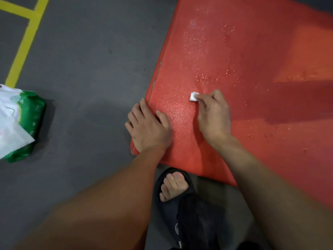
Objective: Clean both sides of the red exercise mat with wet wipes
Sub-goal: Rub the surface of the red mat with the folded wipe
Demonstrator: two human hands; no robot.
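Observation:
The red exercise mat (252,73) lies flat on the grey floor and fills the right half of the view, with wet shiny patches across its surface. My left hand (148,128) rests flat on the mat's near left corner, fingers straight and spread over the edge. My right hand (214,114) pinches a small wadded white wet wipe (193,96) and holds it against the mat just right of the left hand.
A green and white wet wipe pack (21,123) lies on the grey floor (90,69) at the left edge. Yellow floor lines (25,42) run at the upper left. My foot in a black sandal (173,188) stands just below the mat's near edge.

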